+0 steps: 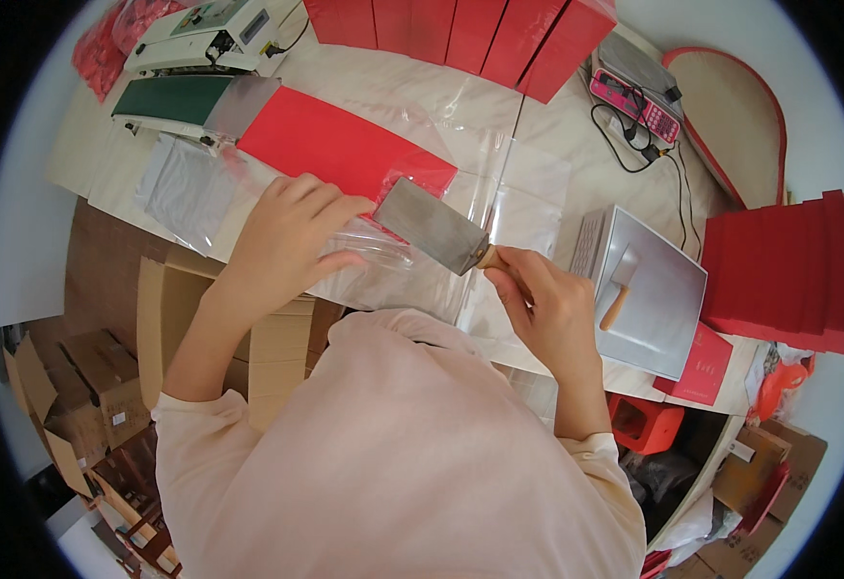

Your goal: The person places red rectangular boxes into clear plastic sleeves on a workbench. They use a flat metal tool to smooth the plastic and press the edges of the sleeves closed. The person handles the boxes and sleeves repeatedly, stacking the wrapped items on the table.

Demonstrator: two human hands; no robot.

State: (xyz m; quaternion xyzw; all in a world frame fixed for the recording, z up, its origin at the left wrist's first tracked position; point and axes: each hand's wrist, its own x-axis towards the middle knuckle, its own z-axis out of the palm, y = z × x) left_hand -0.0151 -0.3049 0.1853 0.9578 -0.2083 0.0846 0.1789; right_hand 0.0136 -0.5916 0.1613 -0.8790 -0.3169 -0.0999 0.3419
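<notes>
My right hand [547, 304] grips the wooden handle of a cleaver [432, 225] with a broad rectangular metal blade. The blade points up and left, over the near corner of a flat red piece [335, 142] with clear plastic film around it. My left hand [287, 236] is open, its thumb and fingers apart, just left of the blade's tip and above the film. Loose clear film [374, 275] lies beneath the blade on the table. To the right of my right hand lies a grey-topped box [653, 289] with a wooden-handled cleaver shown on it.
A white machine [200, 39] with a green belt [157, 103] stands at the far left. Red boxes [461, 39] line the back; more red pieces [779, 270] are stacked right. A pink scale [634, 106] with cables sits behind. Plastic bags [186, 188] hang over the table edge above an open carton [176, 309].
</notes>
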